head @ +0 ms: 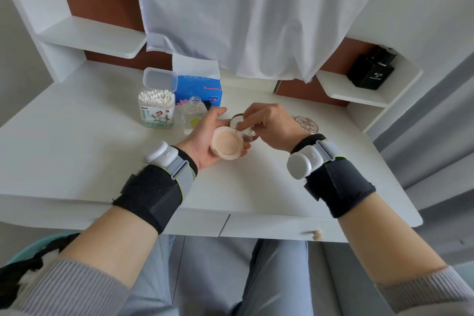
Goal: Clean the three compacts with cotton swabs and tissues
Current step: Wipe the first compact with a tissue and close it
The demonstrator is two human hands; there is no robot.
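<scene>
My left hand (206, 133) holds an open round compact (226, 143) above the white desk; its pan of beige powder faces up and its lid (237, 120) tilts away behind. My right hand (269, 124) pinches a small wad of white tissue (245, 132) and presses it against the inside of the lid. A second compact (306, 124), silver and ornate, lies closed on the desk just right of my right hand. An open tub of cotton swabs (157, 108) and a blue tissue pack (198, 87) stand at the back left. I see no third compact.
A clear uncapped bottle (193, 117) stands between the swab tub and my left hand. A white cloth (256, 15) hangs over the back of the desk. A black perfume box (370, 72) sits on the right shelf. The desk's front edge (230, 209) has a drawer below.
</scene>
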